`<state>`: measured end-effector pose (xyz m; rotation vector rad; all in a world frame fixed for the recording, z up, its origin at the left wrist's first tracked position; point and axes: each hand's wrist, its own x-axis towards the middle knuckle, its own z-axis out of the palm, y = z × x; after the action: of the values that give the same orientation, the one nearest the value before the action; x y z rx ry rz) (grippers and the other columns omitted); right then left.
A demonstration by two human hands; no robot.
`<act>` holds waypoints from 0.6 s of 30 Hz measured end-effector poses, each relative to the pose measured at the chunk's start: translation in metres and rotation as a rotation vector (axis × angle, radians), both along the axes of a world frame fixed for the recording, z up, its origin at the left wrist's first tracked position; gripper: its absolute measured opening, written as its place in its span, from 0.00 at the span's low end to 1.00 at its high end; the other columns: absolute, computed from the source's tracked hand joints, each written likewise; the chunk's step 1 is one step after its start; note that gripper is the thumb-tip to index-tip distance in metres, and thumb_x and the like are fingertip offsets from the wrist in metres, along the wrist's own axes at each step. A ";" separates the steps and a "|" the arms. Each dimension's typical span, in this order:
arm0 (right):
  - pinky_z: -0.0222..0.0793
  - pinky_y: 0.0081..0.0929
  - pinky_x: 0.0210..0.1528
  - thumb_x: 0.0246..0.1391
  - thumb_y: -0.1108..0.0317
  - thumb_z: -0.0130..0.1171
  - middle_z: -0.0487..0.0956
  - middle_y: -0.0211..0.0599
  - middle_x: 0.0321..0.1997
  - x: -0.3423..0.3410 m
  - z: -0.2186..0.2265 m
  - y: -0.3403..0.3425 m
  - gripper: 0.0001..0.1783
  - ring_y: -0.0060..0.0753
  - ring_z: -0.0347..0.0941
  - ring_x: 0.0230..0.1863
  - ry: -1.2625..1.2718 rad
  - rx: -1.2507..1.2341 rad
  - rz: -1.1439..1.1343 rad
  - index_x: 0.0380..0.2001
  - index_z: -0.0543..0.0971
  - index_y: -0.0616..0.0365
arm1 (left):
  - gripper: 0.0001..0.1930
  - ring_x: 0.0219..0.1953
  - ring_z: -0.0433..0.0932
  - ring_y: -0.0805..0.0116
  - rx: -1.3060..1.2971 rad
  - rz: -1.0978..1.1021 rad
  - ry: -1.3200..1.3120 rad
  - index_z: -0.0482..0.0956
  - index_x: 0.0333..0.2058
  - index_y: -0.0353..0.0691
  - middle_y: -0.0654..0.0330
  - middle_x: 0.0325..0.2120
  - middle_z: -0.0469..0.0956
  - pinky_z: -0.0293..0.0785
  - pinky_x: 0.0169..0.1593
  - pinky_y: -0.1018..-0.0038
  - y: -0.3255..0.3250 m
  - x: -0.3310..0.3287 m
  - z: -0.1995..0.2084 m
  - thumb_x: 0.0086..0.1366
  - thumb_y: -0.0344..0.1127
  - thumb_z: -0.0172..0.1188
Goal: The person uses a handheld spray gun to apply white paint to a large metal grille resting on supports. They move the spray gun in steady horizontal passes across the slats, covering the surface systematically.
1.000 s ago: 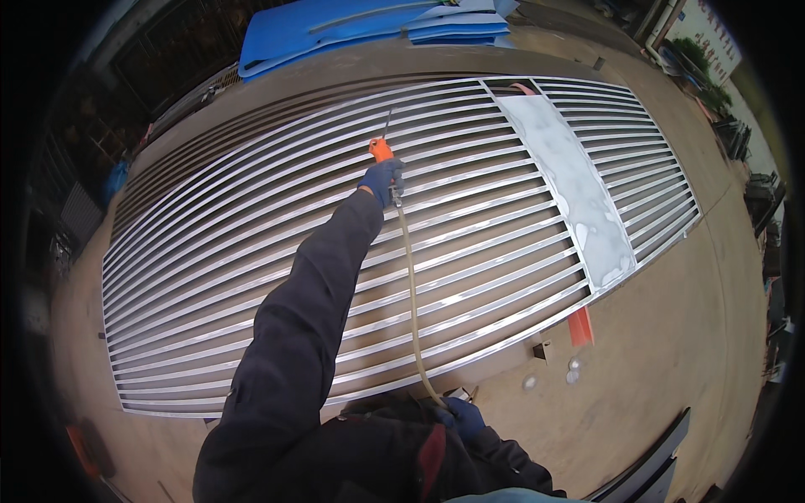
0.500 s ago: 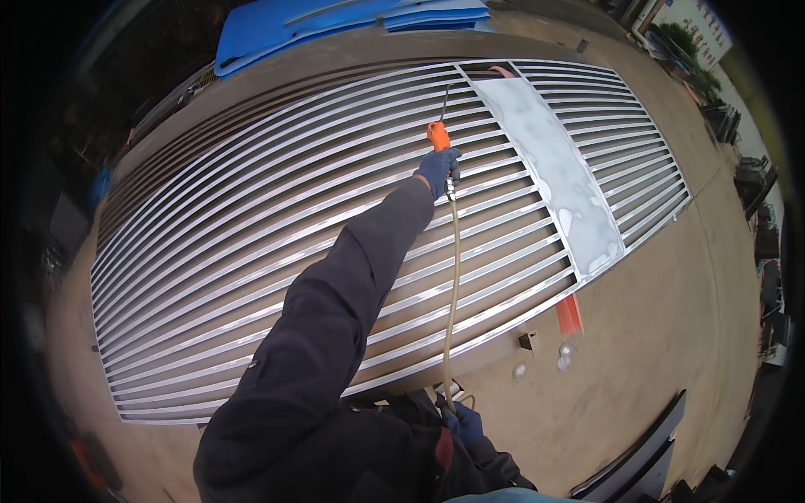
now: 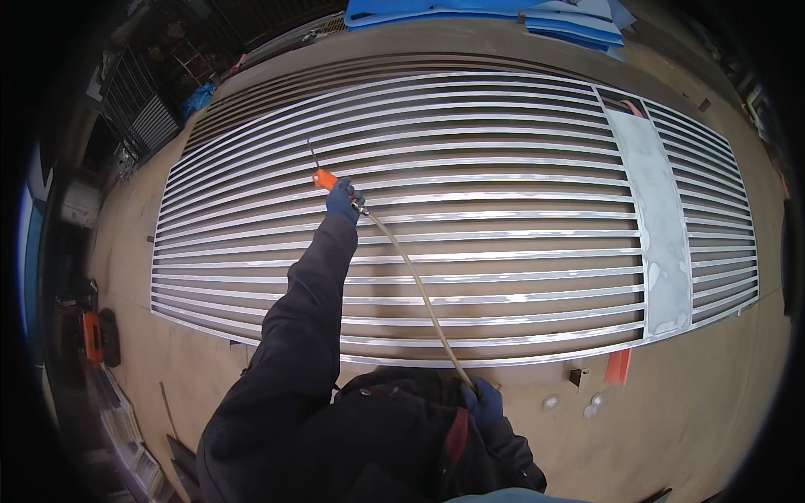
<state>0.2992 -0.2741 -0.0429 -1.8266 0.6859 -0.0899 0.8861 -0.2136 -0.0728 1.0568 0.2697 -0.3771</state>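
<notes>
My left hand (image 3: pixel 342 199), in a dark blue glove, is closed round an orange air blow gun (image 3: pixel 324 178). The gun's thin metal nozzle points away from me and slightly left, over the bars of a large silver metal grille (image 3: pixel 470 235). From the gun's rear fitting a yellowish air hose (image 3: pixel 417 281) runs back toward my waist. Close to my body, my gloved right hand (image 3: pixel 484 402) is closed on the hose. At the grille's right part, a pale flat panel (image 3: pixel 656 201) with a blotchy surface spans between the barred sections.
Blue sheets (image 3: pixel 470 10) lie beyond the grille. A red metal piece (image 3: pixel 617 366) and a small dark bracket (image 3: pixel 579 377) sit by the near right edge. An orange-and-black object (image 3: pixel 94 337) stands at the left. Dark bars (image 3: pixel 277 88) show behind the grille.
My left hand has swept the blow gun left along the grille, from near the pale panel. The view has turned left too. My right hand stays on the hose.
</notes>
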 end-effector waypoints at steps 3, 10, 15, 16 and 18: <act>0.74 0.36 0.38 0.57 0.64 0.61 0.81 0.46 0.35 0.035 0.000 0.013 0.15 0.45 0.80 0.36 -0.075 0.059 0.036 0.46 0.79 0.57 | 0.13 0.15 0.64 0.67 0.103 0.130 0.025 0.62 0.21 0.48 0.65 0.13 0.62 0.63 0.20 0.67 0.094 0.040 0.001 0.65 0.36 0.53; 0.74 0.33 0.38 0.58 0.63 0.61 0.81 0.44 0.37 0.055 -0.002 0.053 0.15 0.40 0.80 0.37 0.025 0.129 0.105 0.47 0.80 0.56 | 0.09 0.13 0.62 0.71 -0.046 -0.058 0.185 0.64 0.26 0.48 0.68 0.14 0.62 0.60 0.16 0.71 0.078 0.045 -0.016 0.65 0.34 0.54; 0.74 0.33 0.38 0.57 0.64 0.61 0.82 0.44 0.35 0.027 0.000 0.081 0.14 0.41 0.80 0.35 0.143 0.040 0.070 0.45 0.80 0.57 | 0.08 0.14 0.66 0.71 -0.168 -0.182 0.144 0.67 0.27 0.48 0.68 0.16 0.64 0.62 0.17 0.72 0.058 -0.010 -0.007 0.66 0.35 0.55; 0.74 0.34 0.38 0.57 0.65 0.61 0.82 0.44 0.34 0.025 0.002 0.086 0.14 0.41 0.80 0.35 0.124 0.012 0.059 0.45 0.80 0.57 | 0.08 0.15 0.66 0.71 -0.191 -0.191 0.138 0.67 0.27 0.48 0.68 0.16 0.64 0.62 0.17 0.72 0.061 -0.020 -0.002 0.66 0.35 0.55; 0.74 0.35 0.38 0.57 0.65 0.60 0.82 0.44 0.33 0.027 0.009 0.096 0.14 0.42 0.80 0.34 0.122 -0.048 0.051 0.45 0.80 0.57 | 0.08 0.14 0.66 0.71 -0.144 -0.167 0.120 0.67 0.28 0.48 0.68 0.16 0.64 0.63 0.17 0.72 0.067 -0.031 0.009 0.66 0.35 0.55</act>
<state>0.3258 -0.1785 -0.0337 -1.9057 0.7272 0.0392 0.8554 -0.1467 -0.0639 0.9189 0.2584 -0.6027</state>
